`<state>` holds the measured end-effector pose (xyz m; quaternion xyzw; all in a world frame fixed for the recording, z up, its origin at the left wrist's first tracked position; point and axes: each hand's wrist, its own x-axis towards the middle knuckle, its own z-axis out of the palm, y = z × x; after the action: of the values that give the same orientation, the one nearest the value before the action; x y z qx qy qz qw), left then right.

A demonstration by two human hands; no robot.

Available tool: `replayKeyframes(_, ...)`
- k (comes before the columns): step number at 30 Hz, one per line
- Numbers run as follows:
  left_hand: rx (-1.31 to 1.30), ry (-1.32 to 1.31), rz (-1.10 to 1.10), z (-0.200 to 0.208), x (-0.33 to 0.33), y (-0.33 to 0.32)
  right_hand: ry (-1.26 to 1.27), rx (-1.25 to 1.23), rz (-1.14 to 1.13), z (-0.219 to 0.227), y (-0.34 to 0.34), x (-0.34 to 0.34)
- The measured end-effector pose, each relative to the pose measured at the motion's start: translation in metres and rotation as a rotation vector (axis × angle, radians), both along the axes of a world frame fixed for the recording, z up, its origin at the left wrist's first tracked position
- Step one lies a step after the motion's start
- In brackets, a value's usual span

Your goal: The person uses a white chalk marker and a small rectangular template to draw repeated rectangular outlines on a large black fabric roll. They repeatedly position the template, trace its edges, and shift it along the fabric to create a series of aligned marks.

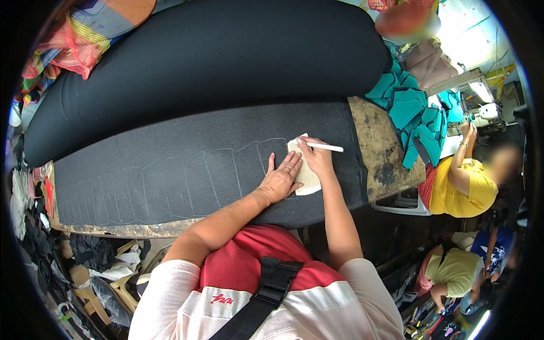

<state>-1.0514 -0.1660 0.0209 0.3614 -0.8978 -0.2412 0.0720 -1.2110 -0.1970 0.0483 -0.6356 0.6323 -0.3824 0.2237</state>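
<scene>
A dark fabric sheet (204, 170) is spread flat on the bench (385, 153), so chalked outlines can be drawn in a row. A cream pattern piece (306, 175) is pinned by the left hand (281, 178), fingers flat. A white marker (323, 147) is pinched in the right hand (317, 158); its tip is hidden

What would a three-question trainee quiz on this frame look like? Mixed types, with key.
1. True or false: the left hand lies flat on the pale template.
2. The right hand holds: A) scissors B) a white marking stick C) a brush
3. What lies under the template?

Key
1. True.
2. B.
3. The dark fabric sheet, marked with a row of chalk outlines, spread over the worn wooden table.
</scene>
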Motion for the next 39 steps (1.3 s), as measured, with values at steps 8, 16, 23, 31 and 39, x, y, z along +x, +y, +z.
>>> replayKeyframes(8, -0.019, 0.014, 0.037, -0.003, -0.001, 0.002, -0.426, 0.203, -0.380, -0.020, -0.034, -0.022)
replayKeyframes(16, 0.016, -0.011, 0.027, 0.001, -0.002, 0.001, 0.013, -0.043, -0.187, -0.007, 0.078, -0.022)
replayKeyframes(23, 0.035, -0.025, 0.031, 0.007, -0.004, -0.001, -0.035, 0.047, -0.358, 0.006, 0.152, -0.010)
replayKeyframes(31, 0.074, -0.115, 0.117, 0.031, -0.012, -0.029, 0.009, 0.015, 0.009, 0.007, 0.137, 0.045)
replayKeyframes(39, 0.010, 0.844, 0.229, 0.084, -0.040, -0.039, -1.299, 0.290, -0.294, 0.036, 0.122, -0.030)
